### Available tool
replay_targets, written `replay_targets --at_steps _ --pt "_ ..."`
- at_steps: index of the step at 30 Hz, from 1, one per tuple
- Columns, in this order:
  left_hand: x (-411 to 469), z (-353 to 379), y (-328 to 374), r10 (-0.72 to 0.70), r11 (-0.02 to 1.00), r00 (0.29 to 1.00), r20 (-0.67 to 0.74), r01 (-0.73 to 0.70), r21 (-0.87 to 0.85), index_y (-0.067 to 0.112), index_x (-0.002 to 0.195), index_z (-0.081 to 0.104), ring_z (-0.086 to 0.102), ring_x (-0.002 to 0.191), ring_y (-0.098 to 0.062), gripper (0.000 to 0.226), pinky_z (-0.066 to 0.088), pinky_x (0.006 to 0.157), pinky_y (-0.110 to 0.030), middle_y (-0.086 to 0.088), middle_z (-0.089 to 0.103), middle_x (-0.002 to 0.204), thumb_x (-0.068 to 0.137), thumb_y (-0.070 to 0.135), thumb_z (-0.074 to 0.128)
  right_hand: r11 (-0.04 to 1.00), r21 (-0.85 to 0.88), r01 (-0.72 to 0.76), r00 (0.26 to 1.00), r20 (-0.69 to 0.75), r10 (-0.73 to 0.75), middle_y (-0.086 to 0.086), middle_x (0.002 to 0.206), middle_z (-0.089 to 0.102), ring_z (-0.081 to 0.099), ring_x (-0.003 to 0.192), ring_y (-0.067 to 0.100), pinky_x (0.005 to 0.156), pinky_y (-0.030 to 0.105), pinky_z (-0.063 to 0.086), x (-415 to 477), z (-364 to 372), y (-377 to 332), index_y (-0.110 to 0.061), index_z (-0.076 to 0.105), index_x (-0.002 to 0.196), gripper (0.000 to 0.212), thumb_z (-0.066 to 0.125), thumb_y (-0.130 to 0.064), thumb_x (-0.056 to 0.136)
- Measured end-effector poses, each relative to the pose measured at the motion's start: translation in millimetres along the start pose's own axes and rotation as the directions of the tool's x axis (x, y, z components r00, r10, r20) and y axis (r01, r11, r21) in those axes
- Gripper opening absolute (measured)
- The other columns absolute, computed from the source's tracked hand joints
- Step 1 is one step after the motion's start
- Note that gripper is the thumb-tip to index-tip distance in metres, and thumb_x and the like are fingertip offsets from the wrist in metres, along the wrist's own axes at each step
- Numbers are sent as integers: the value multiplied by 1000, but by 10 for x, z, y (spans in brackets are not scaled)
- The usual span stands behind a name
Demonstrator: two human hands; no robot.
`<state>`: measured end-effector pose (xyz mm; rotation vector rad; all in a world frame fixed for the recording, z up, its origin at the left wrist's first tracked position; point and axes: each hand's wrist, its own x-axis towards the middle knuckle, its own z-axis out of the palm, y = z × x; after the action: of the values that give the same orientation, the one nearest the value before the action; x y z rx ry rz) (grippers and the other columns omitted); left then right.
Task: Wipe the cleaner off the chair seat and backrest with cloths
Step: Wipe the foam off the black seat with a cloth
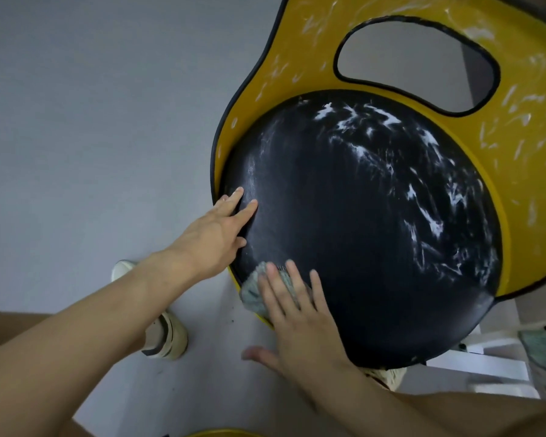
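- Step: wiping the seat (360, 231), early on. The near-left part looks clean; the rest isn't done.
- Right hand (297, 313): fingers straight and spread, palm down, pressing a grey-green cloth (254, 294) flat on the seat's near-left rim. Not gripping it.
- The cloth is mostly under that hand. A bunched part sticks out on the left and hangs over the seat edge.
- Left hand (215, 234): flat, fingers extended, fingertips resting on the seat's left edge, holding nothing. Probably steadying the chair.
- White cleaner (432, 222) is streaked across the far and right side of the black seat, well apart from the cloth.
- The yellow backrest (297, 58) is smeared too, untouched.
- Next, I'd guess: push the cloth away and right across the streaks with pressure kept on, then do the backrest.
- Second cloth (542, 345) at the right edge, off the chair.
- Shoe (164, 335) on the grey floor (92, 121).
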<state>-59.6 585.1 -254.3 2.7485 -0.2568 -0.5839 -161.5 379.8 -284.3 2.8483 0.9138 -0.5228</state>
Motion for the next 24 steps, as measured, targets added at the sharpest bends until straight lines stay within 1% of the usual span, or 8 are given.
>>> replay_targets --at_steps 2,4,9,13,16,19,22,24 --pt "-21 -34 -34 12 1000 1000 -13 -12 -8 29 161 6 7 156 -21 69 18 120 -28 1 -9 169 106 19 45 999 -38 -5 1000 0 5 9 166 -21 -22 151 35 120 63 -4 293 -148 -133 -12 -11 159 109 17 -88 86" --pt "-39 -65 -54 23 1000 999 -24 -23 -1 31 161 9 14 154 -21 67 24 117 -28 4 -7 169 106 16 43 999 -53 -2 1000 3 3 8 164 -29 -29 149 34 119 63 -8 386 -214 -173 -13 -19 157 106 14 -86 88" --pt "-43 -73 -34 17 1000 1000 -18 -17 6 31 161 9 15 154 -20 67 21 115 -24 3 -9 169 106 11 40 1000 5 -15 1000 17 14 6 169 7 6 155 32 117 66 20 -185 -43 122 -14 16 161 105 34 -84 84" --pt "-45 -64 -36 3 1000 1000 20 -2 -25 30 162 5 6 156 -20 70 19 119 -27 2 -13 169 105 11 43 1000 -9 -9 997 74 9 8 168 13 15 153 36 113 63 24 -502 73 244 -11 25 158 110 39 -88 81" --pt "-72 -65 -50 3 996 1000 19 -1 -89 30 162 8 8 155 -18 70 21 119 -27 3 -10 169 104 8 41 999 28 -26 997 71 24 12 168 14 13 153 39 115 63 24 -227 24 120 -7 25 157 113 30 -89 80" --pt "-109 -105 -45 -31 983 998 -46 22 -183 30 161 15 26 151 -17 68 32 115 -30 7 3 169 102 5 39 998 47 -31 998 48 29 11 169 3 -2 154 37 119 64 14 310 -185 -50 -9 12 160 112 20 -90 82" --pt "-178 -200 -25 -85 966 985 -151 44 -253 26 160 22 23 151 -10 66 24 115 -22 8 15 168 101 3 38 998 31 -48 998 49 46 4 164 -29 -34 147 32 118 63 -12 865 -446 -127 -16 -19 157 108 2 -89 81" --pt "-250 -257 -15 -134 955 960 -246 59 -290 23 158 29 29 149 -12 62 25 115 -22 5 27 164 100 3 40 995 61 -76 996 52 73 0 163 -32 -38 145 29 116 62 -16 1173 -614 -119 -19 -22 157 105 -1 -86 78"
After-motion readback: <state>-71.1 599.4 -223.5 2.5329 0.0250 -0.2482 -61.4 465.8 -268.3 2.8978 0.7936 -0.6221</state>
